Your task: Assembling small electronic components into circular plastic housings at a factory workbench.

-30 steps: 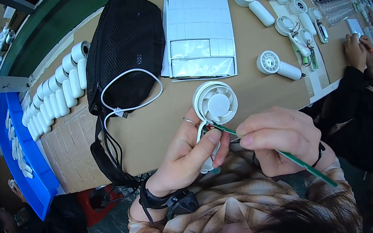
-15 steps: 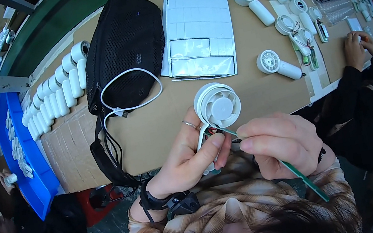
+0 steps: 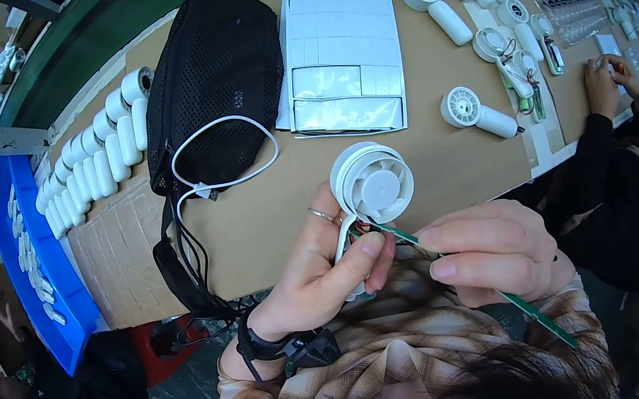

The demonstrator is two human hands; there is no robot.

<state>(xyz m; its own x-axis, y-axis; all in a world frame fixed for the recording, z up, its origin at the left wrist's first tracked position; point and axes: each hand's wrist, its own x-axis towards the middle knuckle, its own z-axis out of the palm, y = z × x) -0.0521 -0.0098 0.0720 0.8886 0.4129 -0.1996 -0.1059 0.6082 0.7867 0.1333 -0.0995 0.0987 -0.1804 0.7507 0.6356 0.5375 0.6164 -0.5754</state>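
Note:
My left hand (image 3: 311, 273) grips an opened white handheld fan (image 3: 376, 189), its round head up and its blades facing right. Red and dark wires show at the neck, next to my left thumb. The lower part of the fan is mostly hidden by my fingers. In a pinch between thumb and fingers, my right hand (image 3: 503, 248) holds a long thin green stick-like tool (image 3: 545, 322). Its tip reaches the wires just under the fan head, and its other end sticks out below my palm toward the lower right.
A black mesh bag (image 3: 220, 72) with a white cable and a white sheeted stack (image 3: 343, 41) lie ahead. White fan shells (image 3: 93, 154) stand in rows at left beside a blue tray (image 3: 66, 287). Another fan (image 3: 475, 112) lies right. Co-workers' hands (image 3: 611, 84) are at far right.
My right hand has shifted slightly right with the green tool, so more of its tip end shows. The fan stays nearly still. At far left, a co-worker's hand has moved.

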